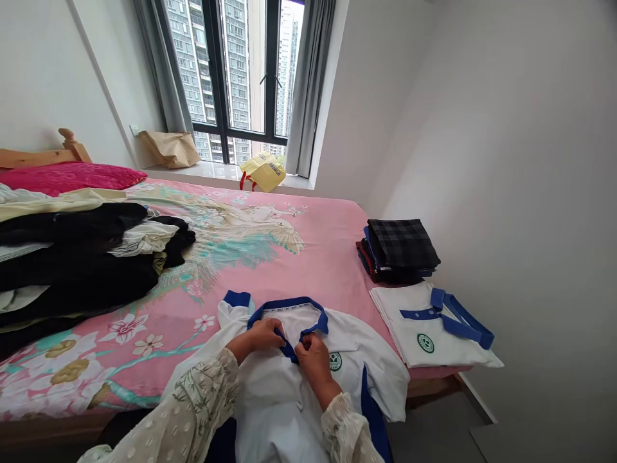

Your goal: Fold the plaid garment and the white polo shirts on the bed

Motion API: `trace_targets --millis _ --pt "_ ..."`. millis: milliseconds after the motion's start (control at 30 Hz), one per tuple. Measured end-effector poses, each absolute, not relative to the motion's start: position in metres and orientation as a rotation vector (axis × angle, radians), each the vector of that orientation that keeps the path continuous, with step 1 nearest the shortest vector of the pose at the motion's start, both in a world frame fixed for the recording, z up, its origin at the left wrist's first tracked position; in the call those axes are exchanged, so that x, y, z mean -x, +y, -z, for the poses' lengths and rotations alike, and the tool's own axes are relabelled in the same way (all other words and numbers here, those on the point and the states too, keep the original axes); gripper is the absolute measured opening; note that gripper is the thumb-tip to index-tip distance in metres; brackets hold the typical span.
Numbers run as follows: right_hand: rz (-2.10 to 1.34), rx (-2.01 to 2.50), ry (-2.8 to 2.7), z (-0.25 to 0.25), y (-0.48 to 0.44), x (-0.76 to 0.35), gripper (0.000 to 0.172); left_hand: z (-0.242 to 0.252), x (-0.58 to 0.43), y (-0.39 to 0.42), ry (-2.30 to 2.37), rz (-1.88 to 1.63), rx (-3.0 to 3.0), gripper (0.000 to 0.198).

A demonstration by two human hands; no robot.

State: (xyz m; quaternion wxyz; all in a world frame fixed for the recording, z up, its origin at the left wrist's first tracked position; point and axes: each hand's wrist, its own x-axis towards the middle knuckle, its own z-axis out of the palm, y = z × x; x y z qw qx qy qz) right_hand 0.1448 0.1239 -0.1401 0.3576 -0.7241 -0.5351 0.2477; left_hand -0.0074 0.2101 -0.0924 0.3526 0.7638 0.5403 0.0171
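A white polo shirt (284,392) with a blue collar and a round green badge lies spread over the near edge of the bed. My left hand (264,335) pinches the left side of its collar opening. On the other side of the opening, my right hand (314,360) has its fingers closed on the blue edge below the collar. Between the two hands the neck stands partly open, and the far part of the collar lies flat. The exact cloth under my fingertips is partly hidden.
A folded white polo shirt (409,334) lies at the bed's right corner, with a stack of dark folded clothes (403,247) behind it. On the left is a heap of loose clothes (81,270). A yellow bag (265,172) and a brown paper bag (171,149) sit by the window.
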Motion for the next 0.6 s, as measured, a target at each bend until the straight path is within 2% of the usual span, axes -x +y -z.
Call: trace_targets --millis 267,600 --pt "-0.602 1.692 -1.322 0.134 0.11 -0.136 0.011 0.091 -0.016 0.202 1.326 -0.251 -1.79 0.029" --pt "-0.833 1.587 -1.13 0.162 0.118 -0.137 0.017 0.117 -0.005 0.2 1.111 -0.39 -1.572 0.031"
